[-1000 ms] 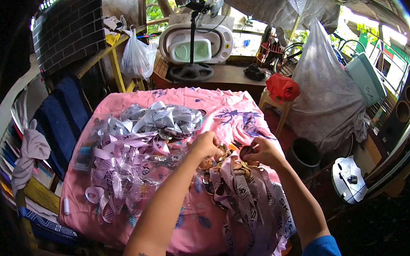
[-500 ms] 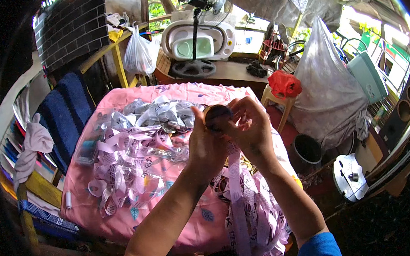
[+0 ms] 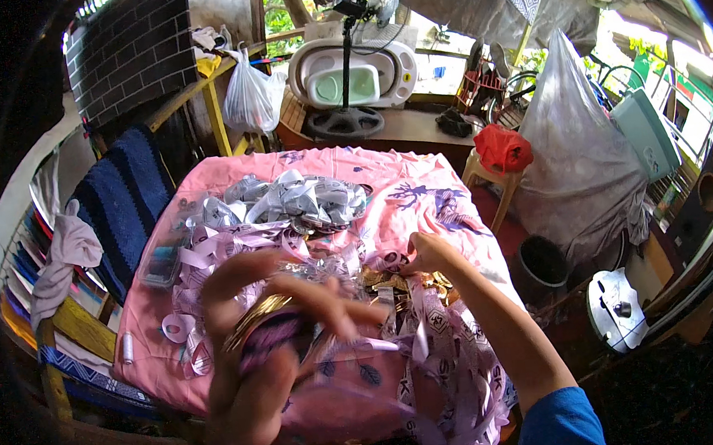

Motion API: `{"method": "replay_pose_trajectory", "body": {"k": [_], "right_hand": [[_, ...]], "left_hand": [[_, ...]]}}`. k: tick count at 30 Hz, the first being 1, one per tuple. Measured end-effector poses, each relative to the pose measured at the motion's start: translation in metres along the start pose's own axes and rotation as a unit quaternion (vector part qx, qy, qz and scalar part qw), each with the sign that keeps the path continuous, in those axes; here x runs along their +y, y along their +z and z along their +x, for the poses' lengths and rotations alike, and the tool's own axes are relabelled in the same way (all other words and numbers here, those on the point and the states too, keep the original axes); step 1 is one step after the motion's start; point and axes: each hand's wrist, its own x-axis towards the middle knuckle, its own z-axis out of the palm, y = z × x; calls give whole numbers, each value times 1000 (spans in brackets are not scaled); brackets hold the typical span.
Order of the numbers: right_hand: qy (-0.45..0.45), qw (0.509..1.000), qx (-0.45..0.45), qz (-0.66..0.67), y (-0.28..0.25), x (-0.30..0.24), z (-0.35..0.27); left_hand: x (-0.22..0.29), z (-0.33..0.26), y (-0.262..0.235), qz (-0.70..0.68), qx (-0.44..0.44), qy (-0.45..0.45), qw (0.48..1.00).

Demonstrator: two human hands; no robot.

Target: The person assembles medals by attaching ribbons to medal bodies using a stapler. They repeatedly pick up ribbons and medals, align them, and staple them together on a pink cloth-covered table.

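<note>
My left hand (image 3: 261,394), blurred and close to the view, curls round a dark purple, roundish thing with a gold edge (image 3: 275,340). Its exact kind is hard to make out. Over the right side of the table, my right hand (image 3: 436,255) has its fingers closed on a printed lilac ribbon (image 3: 394,260). Gold-coloured pieces (image 3: 381,285) lie just below that hand. More lilac ribbon (image 3: 464,339) hangs in a heap over the near right edge, partly behind my right forearm. A lilac strip, smeared by motion, runs between my hands.
A pink patterned cloth (image 3: 337,414) covers the table. Silver-grey ribbon (image 3: 305,197) is piled at its middle back, beside a clear plastic box (image 3: 161,267). A white spool (image 3: 128,348) stands at the left edge. To the right are a stool with a red bag (image 3: 504,151) and a dark bucket (image 3: 540,261).
My hands have moved apart. The left came down and nearer with the dark, gold-edged thing; the right dropped to the ribbon and gold pieces.
</note>
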Motion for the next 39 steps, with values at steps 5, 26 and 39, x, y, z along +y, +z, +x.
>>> {"method": "replay_pose_trajectory", "body": {"k": [5,26,39], "right_hand": [[56,992,-54,97,-26,-22,-10],[-42,988,77,128,-65,-64,-104],[-143,989,26,-29,-39,-40,-80]], "left_hand": [[27,-1,-3,40,23,91,995],[-84,-41,6,-104,136,-178,969],[112,-74,-65,108,150,77,980]]}}
